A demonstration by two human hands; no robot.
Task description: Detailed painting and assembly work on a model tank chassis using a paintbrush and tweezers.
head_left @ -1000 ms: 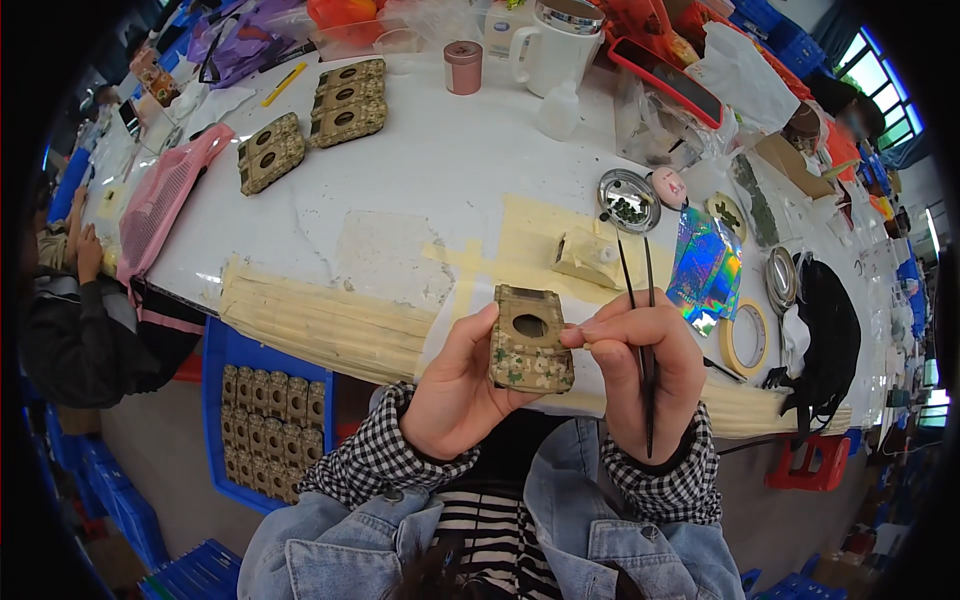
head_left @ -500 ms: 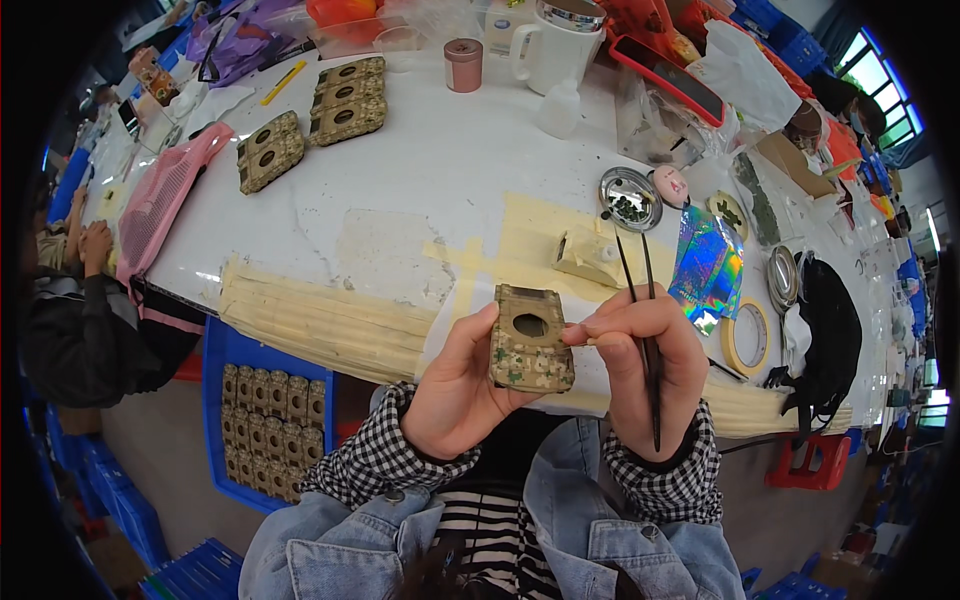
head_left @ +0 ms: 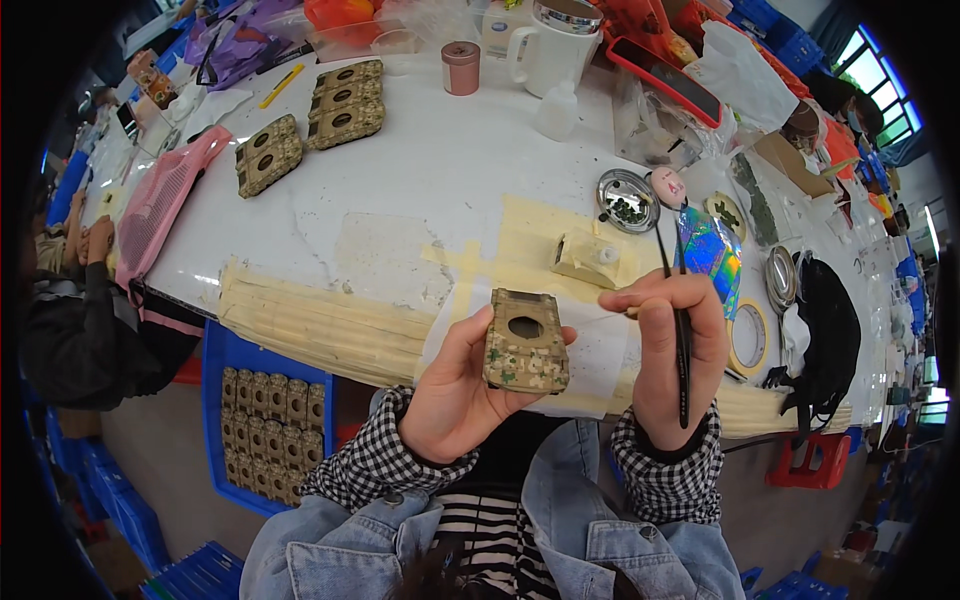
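Note:
My left hand (head_left: pixel 445 405) grips a camouflage-painted model tank hull (head_left: pixel 524 365) with a round hole in its top, held tilted above the table's near edge. To its right, my right hand (head_left: pixel 690 345) is closed on black tweezers (head_left: pixel 684 375), which lie across the palm with their tips pointing away from me. The same hand pinches a thin stick (head_left: pixel 632 313) with a tan end; its fine tip points toward the hull, apart from it. Beyond the hands sits a tape-covered block (head_left: pixel 575 262) with a small white piece on it. A round metal dish (head_left: pixel 628 205) holds small dark green parts.
More camouflage hulls (head_left: pixel 345 105) stand at the back left; several others fill a blue crate (head_left: pixel 212 440) below the table. A white mug (head_left: pixel 552 55), a red-cased phone (head_left: pixel 665 80), holographic film (head_left: pixel 715 255), a tape roll (head_left: pixel 747 338) and a black bag (head_left: pixel 830 330) lie around.
My right hand has drawn away from the hull to the right with the tweezers and stick. The left hand and hull have shifted slightly left.

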